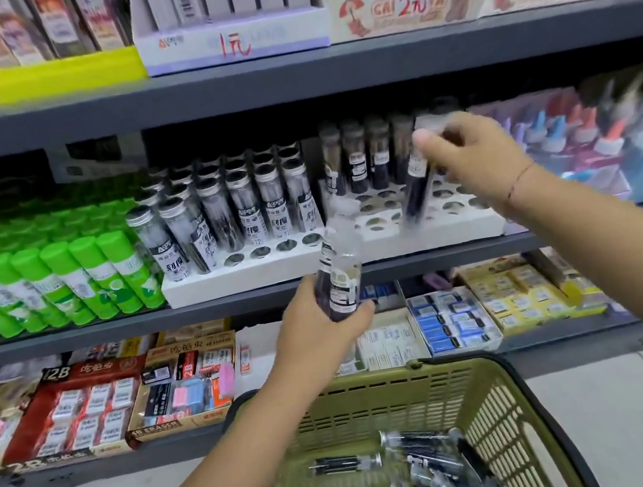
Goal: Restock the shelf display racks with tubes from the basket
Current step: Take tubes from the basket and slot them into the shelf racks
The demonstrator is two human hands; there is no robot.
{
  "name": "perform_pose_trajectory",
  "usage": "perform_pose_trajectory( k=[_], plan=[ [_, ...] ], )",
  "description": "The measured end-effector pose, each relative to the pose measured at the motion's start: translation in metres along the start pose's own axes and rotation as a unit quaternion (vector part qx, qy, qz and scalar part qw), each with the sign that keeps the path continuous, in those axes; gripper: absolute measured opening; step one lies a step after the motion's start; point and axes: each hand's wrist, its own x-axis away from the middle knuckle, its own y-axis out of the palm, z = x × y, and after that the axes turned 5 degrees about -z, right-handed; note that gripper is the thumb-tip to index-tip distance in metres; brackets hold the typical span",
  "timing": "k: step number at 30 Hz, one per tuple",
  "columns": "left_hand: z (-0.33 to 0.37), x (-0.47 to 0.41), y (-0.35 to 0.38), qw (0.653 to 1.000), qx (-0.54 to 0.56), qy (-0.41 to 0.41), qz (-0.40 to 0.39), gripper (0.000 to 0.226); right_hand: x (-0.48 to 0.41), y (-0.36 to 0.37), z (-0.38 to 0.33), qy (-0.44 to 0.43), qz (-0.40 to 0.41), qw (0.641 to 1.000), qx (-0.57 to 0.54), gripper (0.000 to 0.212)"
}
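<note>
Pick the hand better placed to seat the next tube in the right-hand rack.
Right. The right hand holds a tube tilted over the empty holes of the right-hand rack; the left hand grips a second tube lower, in front of the shelf edge.

— What stands on the left of the middle row?
— Leaning rows of green glue sticks (46, 284).
— And up top, far back?
— A white carton (235, 43) marked 1元, with printed cartons (401, 8) marked 2元 to its right.
— The bottom row?
— 2B eraser boxes (85, 403) at left, blue-wrapped erasers (454, 319) further right, and a yellow box (519, 293) just beside them.
</note>
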Motion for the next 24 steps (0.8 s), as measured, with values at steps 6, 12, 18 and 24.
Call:
perform_pose_trajectory(
  k=[6,12,18,24],
  plan=[
    [-0.001,-0.015,-0.002,0.998,0.045,0.012,0.034,0.029,-0.061,0.027,-0.004,-0.038,0.001,0.999,-0.028,0.033],
    [0.002,-0.021,-0.007,0.997,0.071,0.011,0.042,0.035,-0.091,0.060,0.000,-0.072,-0.005,0.992,0.104,0.039],
    [-0.008,-0.026,-0.013,0.997,0.061,0.004,0.049,0.060,-0.095,0.063,-0.006,-0.089,-0.060,0.980,0.167,0.035],
    [-0.006,-0.025,-0.015,0.996,0.075,0.008,0.038,0.070,-0.094,0.058,-0.020,-0.122,-0.097,0.959,0.235,0.033]
  ],
)
